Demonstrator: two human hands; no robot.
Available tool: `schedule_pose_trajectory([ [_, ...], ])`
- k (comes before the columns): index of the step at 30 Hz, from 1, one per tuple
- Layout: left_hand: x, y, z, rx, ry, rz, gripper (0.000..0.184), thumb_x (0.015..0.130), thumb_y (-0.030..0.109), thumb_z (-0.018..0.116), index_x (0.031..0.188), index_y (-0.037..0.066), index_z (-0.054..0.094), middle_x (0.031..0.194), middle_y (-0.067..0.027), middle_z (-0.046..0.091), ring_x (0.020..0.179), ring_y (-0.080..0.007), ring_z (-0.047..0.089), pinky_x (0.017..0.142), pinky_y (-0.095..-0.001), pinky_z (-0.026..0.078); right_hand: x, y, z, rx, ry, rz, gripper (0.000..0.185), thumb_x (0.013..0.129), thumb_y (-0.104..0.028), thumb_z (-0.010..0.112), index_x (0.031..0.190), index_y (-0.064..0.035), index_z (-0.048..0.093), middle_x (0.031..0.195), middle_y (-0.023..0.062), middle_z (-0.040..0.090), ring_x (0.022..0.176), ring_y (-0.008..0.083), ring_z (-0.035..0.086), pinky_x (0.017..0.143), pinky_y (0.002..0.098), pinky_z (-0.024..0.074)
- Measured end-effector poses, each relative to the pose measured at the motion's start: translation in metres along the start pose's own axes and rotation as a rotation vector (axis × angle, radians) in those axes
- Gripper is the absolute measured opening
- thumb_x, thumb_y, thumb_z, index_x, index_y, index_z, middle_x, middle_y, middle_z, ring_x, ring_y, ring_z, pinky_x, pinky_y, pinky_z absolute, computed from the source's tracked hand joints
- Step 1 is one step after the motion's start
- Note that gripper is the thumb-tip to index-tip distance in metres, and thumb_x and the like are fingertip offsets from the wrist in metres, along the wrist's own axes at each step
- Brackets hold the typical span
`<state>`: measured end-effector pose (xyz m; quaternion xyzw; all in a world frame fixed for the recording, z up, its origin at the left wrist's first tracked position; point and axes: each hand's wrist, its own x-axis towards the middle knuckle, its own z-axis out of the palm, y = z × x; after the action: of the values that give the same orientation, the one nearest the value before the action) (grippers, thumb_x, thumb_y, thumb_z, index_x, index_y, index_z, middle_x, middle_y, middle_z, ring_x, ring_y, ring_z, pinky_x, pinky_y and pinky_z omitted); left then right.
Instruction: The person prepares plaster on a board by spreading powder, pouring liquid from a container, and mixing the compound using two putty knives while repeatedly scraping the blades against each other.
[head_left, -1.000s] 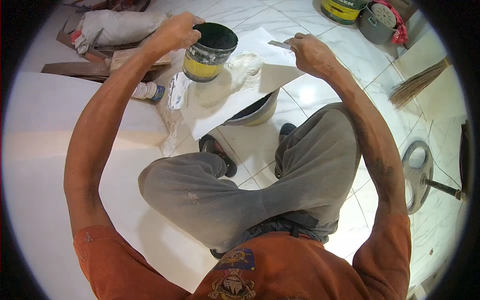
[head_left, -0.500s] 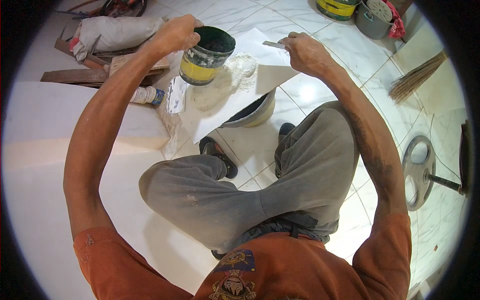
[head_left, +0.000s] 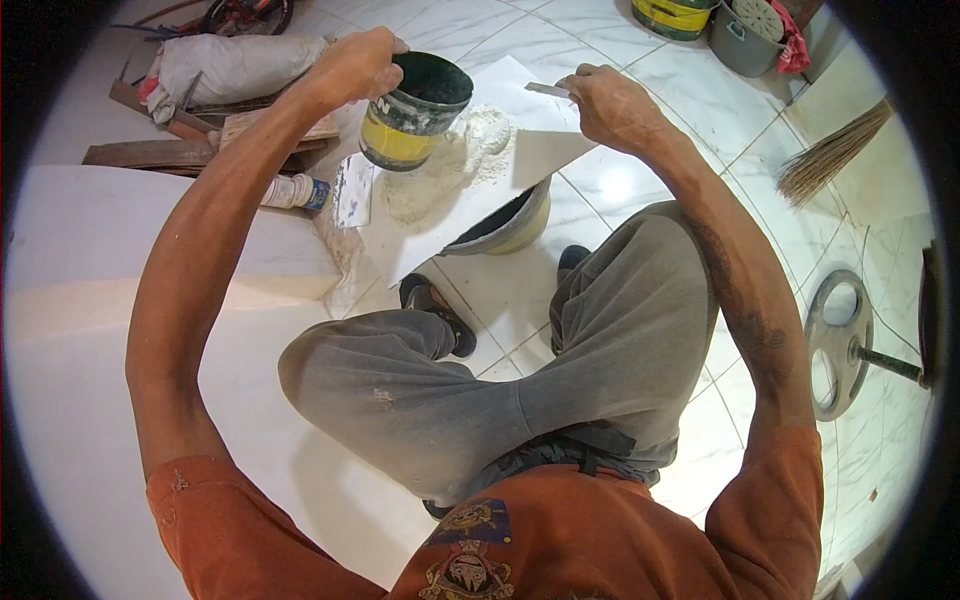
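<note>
My left hand [head_left: 358,68] is closed on the rim of a small black bucket [head_left: 400,135] with a yellow band, held up over a white sheet [head_left: 420,235]. Pale powder [head_left: 435,185] is heaped on the sheet below it. In my right hand [head_left: 612,105] is a flat metal scraper [head_left: 546,90]; its blade points left over the sheet's right side, and its handle is hidden by my fingers. A larger bucket [head_left: 510,225] stands partly beneath the sheet. A flat white plate-like piece [head_left: 352,190] lies at the sheet's left edge.
A white sack [head_left: 235,68] and wooden boards [head_left: 150,153] lie at the left, near a lidded tub [head_left: 296,191]. Another yellow-banded bucket [head_left: 672,18] and a grey pot [head_left: 745,45] stand at the back. A broom [head_left: 835,155] and a weight plate [head_left: 838,345] are at the right.
The small bucket has shifted very slightly to the right with my left hand. My right hand and the scraper have hardly moved.
</note>
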<state>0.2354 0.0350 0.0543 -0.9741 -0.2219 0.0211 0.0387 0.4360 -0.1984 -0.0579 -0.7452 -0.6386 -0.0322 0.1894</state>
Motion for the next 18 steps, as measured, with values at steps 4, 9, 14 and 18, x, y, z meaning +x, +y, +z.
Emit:
schedule_pose_trajectory([
  [4,0.002,-0.020,0.002,-0.084,0.014,-0.047,0.043,0.081,0.012,0.054,0.121,0.004,0.066,0.072,-0.0160,0.066,0.059,-0.0227,0.064,0.054,-0.0347,0.053,0.000,0.002,-0.001,0.020,-0.009,-0.001,0.033,0.082,0.005,0.052,0.110,0.0012,0.068,0.101,0.0197,0.066,0.095,0.0359,0.065,0.083,0.0424,0.0541],
  [9,-0.035,-0.019,-0.029,-0.339,0.034,-0.222,0.045,0.085,0.016,0.053,0.129,0.010,0.062,0.073,-0.0083,0.066,0.059,-0.0146,0.063,0.051,-0.0292,0.052,-0.002,-0.004,-0.003,0.075,-0.027,0.025,0.033,0.081,0.005,0.051,0.110,0.0015,0.067,0.102,0.0190,0.065,0.095,0.0364,0.063,0.084,0.0427,0.0525],
  [14,-0.076,-0.048,-0.046,-0.545,0.121,-0.371,0.044,0.092,0.016,0.052,0.136,0.014,0.057,0.072,-0.0020,0.062,0.057,-0.0076,0.056,0.048,-0.0228,0.047,0.001,-0.010,-0.005,0.111,-0.028,-0.105,0.031,0.082,0.004,0.052,0.109,0.0000,0.067,0.099,0.0174,0.064,0.095,0.0359,0.062,0.084,0.0432,0.0522],
  [18,-0.126,-0.054,-0.046,-0.783,0.260,-0.509,0.044,0.096,0.014,0.048,0.140,0.014,0.053,0.067,0.0031,0.055,0.051,-0.0027,0.045,0.043,-0.0192,0.038,0.006,-0.015,0.011,0.081,-0.018,-0.209,0.036,0.078,0.003,0.053,0.110,-0.0024,0.068,0.099,0.0166,0.065,0.098,0.0344,0.062,0.086,0.0436,0.0524],
])
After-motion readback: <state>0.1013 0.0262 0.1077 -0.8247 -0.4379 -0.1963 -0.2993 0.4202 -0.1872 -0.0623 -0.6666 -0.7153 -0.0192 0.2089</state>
